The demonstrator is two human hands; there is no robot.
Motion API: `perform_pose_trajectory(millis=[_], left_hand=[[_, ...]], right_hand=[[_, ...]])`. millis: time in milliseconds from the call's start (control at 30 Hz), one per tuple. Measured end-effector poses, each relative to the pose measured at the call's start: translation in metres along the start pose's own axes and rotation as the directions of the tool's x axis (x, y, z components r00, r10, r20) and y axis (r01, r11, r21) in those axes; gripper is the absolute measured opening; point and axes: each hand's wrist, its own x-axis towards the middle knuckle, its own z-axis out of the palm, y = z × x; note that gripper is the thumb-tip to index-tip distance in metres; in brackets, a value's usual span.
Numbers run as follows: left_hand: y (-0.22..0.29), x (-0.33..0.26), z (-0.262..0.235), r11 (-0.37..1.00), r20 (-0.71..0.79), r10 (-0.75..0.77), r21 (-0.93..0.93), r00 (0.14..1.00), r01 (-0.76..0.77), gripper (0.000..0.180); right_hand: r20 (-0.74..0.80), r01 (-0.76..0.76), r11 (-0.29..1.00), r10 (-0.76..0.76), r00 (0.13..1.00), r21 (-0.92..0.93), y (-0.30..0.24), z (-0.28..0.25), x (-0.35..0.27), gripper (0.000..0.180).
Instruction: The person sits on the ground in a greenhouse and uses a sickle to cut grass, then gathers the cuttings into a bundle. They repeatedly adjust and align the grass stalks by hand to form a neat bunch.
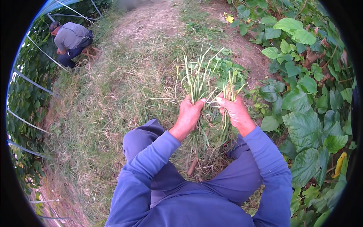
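Grass (pixel 196 85) stuck up from the left hand (pixel 187 117), which squeezed it in a big bunch. The right hand (pixel 238 112) squeezed a thinner bunch (pixel 229 90) just beside it. Their low ends hung down between the two bent knees (pixel 137 140).

planted growing plot (pixel 90 128), broad-leaved green plants (pixel 304 126), pale poles (pixel 34 81), straw-strewn grassy ground (pixel 151 26)
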Motion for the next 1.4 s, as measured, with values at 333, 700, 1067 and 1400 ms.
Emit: perform_pose_trajectory(millis=[333,700,1067,1400], left_hand=[[-0.023,0.001,0.005,0.988,0.089,0.129,0.075,0.988,-0.135,0.025],[-0.019,-0.003,0.004,0.994,0.083,0.104,0.007,0.991,-0.105,0.022],[-0.011,-0.009,0.004,0.995,0.088,0.047,-0.093,0.995,-0.038,0.017],[-0.015,-0.009,0.003,0.999,0.107,-0.006,-0.030,0.994,0.010,0.021]], right_hand=[[0.051,0.018,0.998,-0.015,0.999,-0.063,0.021,0.005,0.003,0.016],[-0.046,-0.074,0.995,0.077,0.996,0.071,0.010,-0.001,0.005,0.014],[-0.098,-0.054,0.992,0.065,0.993,0.115,0.011,-0.006,0.009,0.015],[-0.158,0.016,0.981,0.015,0.987,0.195,-0.009,-0.027,0.017,0.015]])
